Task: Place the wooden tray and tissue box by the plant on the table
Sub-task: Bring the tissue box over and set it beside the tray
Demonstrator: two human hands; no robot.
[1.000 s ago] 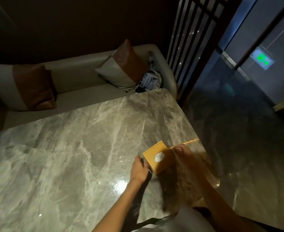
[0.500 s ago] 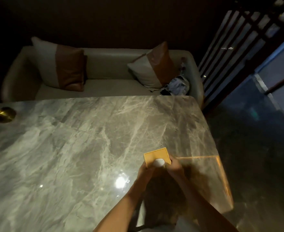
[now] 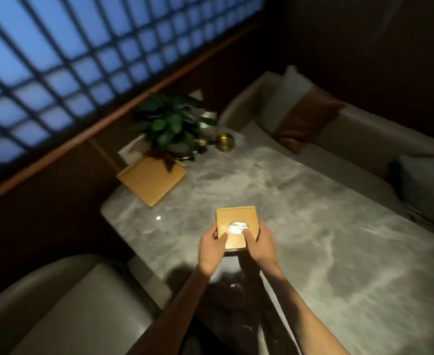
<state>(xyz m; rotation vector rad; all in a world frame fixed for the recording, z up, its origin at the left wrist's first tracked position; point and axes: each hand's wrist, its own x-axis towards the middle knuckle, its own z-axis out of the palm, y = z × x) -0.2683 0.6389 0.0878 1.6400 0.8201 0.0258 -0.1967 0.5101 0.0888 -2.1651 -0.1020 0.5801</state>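
I hold a square wooden tissue box (image 3: 237,217) with a round white opening on top, above the marble table (image 3: 313,226). My left hand (image 3: 211,248) grips its left side and my right hand (image 3: 260,245) grips its right side, thumbs on the lid. A flat wooden tray (image 3: 151,181) lies at the table's far left corner. Just behind the tray stands a leafy green potted plant (image 3: 171,124), whose leaves overhang the tray's back edge.
A brass sphere (image 3: 225,142) and a smaller one (image 3: 202,143) sit beside the plant. A beige sofa (image 3: 351,139) with brown and grey cushions runs along the table's far side. Another seat (image 3: 57,303) is near left. A lattice window (image 3: 83,47) fills the wall behind.
My view has swung left, from the table's right end toward the plant corner. The box has travelled with both hands along the table; the tray and plant have come into view.
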